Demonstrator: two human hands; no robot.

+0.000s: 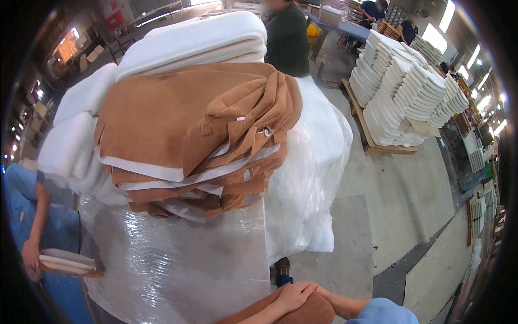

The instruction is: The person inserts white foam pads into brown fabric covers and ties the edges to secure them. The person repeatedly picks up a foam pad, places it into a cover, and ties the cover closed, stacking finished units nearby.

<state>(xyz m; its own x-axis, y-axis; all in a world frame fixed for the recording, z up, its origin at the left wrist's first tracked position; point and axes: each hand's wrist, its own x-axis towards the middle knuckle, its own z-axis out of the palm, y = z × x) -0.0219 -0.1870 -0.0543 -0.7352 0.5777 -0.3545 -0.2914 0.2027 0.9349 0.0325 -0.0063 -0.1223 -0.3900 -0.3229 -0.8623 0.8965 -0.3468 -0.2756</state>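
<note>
1. Your left hand (294,296) lies over the top of a brown fabric-covered piece (315,314) at the lower edge of the view, its fingers together and reaching toward your right hand.
2. Your right hand (324,293) meets it from the other side; its fingers are largely hidden. You cannot tell here whether either hand grips the piece or only rests on it.
3. The brown piece is in front of you, near the close edge of a table (178,262) with shiny clear film over its top.
4. On the table's far part, note a pile of brown covers (156,119) with white edges.
5. White padding (189,40) is stacked behind the pile.
6. At your left, a co-worker's hand (31,256) holds a pale cushion (67,260).
7. Beyond, at right, a wooden pallet (377,143) bears stacked white panels (402,89).
</note>
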